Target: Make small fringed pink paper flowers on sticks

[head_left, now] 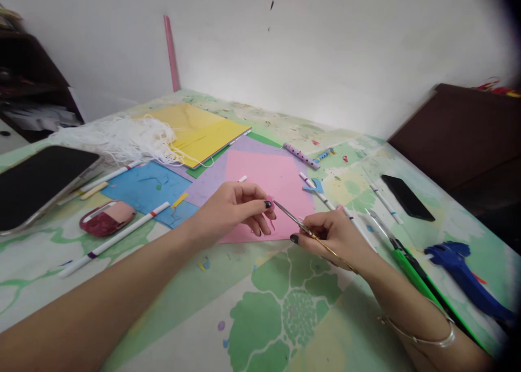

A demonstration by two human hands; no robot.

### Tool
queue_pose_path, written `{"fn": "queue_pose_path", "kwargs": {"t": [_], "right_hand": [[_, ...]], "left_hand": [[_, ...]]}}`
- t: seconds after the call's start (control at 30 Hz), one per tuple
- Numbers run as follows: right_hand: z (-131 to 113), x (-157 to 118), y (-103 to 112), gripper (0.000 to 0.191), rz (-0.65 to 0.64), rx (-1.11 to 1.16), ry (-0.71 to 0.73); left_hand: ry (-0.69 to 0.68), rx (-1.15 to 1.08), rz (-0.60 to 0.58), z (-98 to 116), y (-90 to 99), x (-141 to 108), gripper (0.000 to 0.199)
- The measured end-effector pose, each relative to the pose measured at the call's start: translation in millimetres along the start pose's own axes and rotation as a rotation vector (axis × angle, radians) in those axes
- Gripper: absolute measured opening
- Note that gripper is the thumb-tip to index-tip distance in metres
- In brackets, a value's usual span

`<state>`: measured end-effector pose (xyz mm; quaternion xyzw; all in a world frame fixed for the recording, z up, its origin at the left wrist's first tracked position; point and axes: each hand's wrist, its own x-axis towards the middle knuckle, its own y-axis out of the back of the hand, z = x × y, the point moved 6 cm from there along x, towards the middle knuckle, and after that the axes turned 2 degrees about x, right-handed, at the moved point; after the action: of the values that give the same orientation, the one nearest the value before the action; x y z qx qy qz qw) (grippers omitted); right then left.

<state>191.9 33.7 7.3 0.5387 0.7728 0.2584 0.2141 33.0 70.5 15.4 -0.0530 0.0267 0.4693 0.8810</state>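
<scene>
My left hand (240,206) pinches a tiny pink piece (270,199) between thumb and forefinger, above the pink sheet (260,168). From the right, my right hand (329,233) holds a slim metal tool (288,213) with gold-coloured handles, perhaps small scissors. Its narrow tip points at the pink piece and is touching or very near it. Parts of the handles are hidden by my right fingers. Beneath the pink sheet lies a purple sheet (207,174).
White string (122,139) and a yellow sheet (199,128) lie at the back left. Markers, a blue sheet (142,190) and a phone (40,182) are leftward. On the right are a green cutter (415,274), blue glue gun (464,269) and black phone (407,197).
</scene>
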Motion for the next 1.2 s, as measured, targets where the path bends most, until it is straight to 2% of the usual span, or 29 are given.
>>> {"fn": "queue_pose_path", "kwargs": {"t": [0.37,0.77,1.2], "right_hand": [[-0.2,0.2,-7.9,0.03,-0.016,0.159,-0.044],[-1.4,1.3,-9.2,0.034,-0.019,0.156,-0.01],[-2.6,1.2,-11.5,0.034,-0.004,0.096,-0.035]], "left_hand": [[-0.038,-0.057,-0.005,-2.7,-0.8,-1.0,0.009],[-0.022,-0.04,0.005,-3.9,-2.0,-1.8,0.01],[-0.019,-0.044,-0.027,-3.4,-2.5,-1.1,0.01]]}}
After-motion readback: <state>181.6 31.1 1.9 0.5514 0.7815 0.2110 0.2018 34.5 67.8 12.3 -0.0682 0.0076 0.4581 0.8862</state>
